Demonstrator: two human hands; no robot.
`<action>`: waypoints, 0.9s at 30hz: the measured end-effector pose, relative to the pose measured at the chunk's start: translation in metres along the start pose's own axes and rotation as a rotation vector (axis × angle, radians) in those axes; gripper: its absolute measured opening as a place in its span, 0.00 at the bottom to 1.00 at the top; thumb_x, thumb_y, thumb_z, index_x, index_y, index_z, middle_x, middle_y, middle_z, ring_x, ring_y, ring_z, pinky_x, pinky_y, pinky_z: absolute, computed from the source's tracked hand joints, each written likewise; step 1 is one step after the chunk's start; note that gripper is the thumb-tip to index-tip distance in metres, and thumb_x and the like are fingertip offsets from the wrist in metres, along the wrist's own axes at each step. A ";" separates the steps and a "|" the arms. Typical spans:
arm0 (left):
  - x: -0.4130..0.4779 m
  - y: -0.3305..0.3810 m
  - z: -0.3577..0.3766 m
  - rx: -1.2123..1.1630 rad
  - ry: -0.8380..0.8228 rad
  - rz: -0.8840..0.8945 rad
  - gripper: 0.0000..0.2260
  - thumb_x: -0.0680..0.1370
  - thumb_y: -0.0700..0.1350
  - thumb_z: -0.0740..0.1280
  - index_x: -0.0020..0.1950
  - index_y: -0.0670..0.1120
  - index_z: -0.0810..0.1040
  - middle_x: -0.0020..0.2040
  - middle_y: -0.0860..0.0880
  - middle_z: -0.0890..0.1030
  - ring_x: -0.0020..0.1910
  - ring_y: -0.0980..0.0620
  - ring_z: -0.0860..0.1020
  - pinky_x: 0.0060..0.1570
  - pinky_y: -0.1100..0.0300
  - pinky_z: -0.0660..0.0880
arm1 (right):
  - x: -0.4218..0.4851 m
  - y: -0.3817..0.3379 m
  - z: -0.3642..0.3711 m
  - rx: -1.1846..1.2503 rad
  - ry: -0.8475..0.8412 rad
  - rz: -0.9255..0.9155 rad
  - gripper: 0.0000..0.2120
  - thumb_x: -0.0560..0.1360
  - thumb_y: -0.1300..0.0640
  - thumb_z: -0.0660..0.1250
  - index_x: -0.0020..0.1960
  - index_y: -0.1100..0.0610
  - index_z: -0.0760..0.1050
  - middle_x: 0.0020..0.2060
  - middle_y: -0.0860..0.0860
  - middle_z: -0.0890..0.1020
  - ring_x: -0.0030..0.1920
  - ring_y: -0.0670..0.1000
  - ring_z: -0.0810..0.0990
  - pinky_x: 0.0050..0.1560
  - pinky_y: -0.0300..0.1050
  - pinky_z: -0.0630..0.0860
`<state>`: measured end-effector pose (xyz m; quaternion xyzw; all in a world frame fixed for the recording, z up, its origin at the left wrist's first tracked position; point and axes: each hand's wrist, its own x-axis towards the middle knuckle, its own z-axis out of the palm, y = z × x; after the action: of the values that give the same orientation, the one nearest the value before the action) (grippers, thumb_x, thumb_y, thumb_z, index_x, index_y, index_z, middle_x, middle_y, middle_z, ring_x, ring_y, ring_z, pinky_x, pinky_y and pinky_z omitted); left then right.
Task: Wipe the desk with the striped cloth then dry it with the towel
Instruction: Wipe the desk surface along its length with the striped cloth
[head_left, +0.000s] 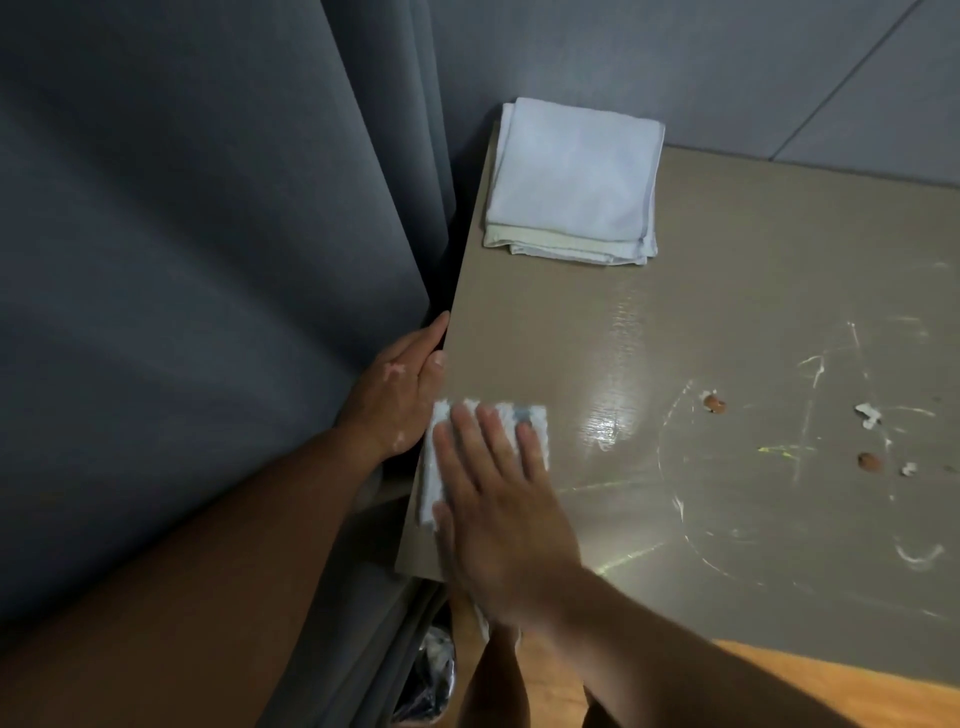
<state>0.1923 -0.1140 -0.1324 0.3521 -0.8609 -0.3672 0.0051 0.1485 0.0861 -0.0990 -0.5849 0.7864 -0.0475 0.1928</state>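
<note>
Two hands meet at the surface's (727, 291) near left corner. The right hand (498, 499), grip wide and fingers flat, presses the striped cloth (532, 421) down. The left hand (395, 395) rests straight-fingered against the side edge. A folded towel (571, 176) lies at the far left corner.

Right hand (498, 499): palm down, fingers (467, 441) straight and spread, pressing flat on the striped cloth (427, 483) under the fingertips; bare forearm enters from lower right. Left hand (395, 389): fingers nearly straight along the desk (727, 260) edge, thumb tip on top.
</note>
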 end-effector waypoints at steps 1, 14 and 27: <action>0.000 0.000 0.000 0.006 -0.006 -0.007 0.27 0.83 0.56 0.48 0.82 0.55 0.61 0.79 0.49 0.68 0.75 0.50 0.68 0.71 0.64 0.60 | -0.011 -0.005 0.006 -0.017 0.004 -0.029 0.31 0.86 0.44 0.50 0.85 0.57 0.51 0.84 0.57 0.50 0.84 0.61 0.47 0.81 0.64 0.50; -0.003 0.024 0.008 0.290 0.128 0.125 0.24 0.84 0.51 0.52 0.81 0.52 0.65 0.83 0.48 0.59 0.82 0.45 0.54 0.80 0.47 0.54 | 0.003 0.113 -0.034 0.004 0.024 0.361 0.35 0.83 0.42 0.39 0.85 0.56 0.42 0.85 0.55 0.44 0.84 0.57 0.40 0.82 0.61 0.38; -0.006 0.061 0.035 0.458 0.174 0.261 0.24 0.82 0.50 0.56 0.76 0.41 0.70 0.78 0.42 0.69 0.80 0.43 0.60 0.78 0.39 0.45 | -0.070 0.028 0.018 0.013 0.009 0.123 0.32 0.86 0.43 0.47 0.85 0.55 0.44 0.85 0.54 0.45 0.84 0.56 0.40 0.82 0.64 0.47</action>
<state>0.1504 -0.0587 -0.1179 0.2604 -0.9559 -0.1278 0.0463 0.1466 0.1635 -0.1062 -0.5341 0.8214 -0.0433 0.1954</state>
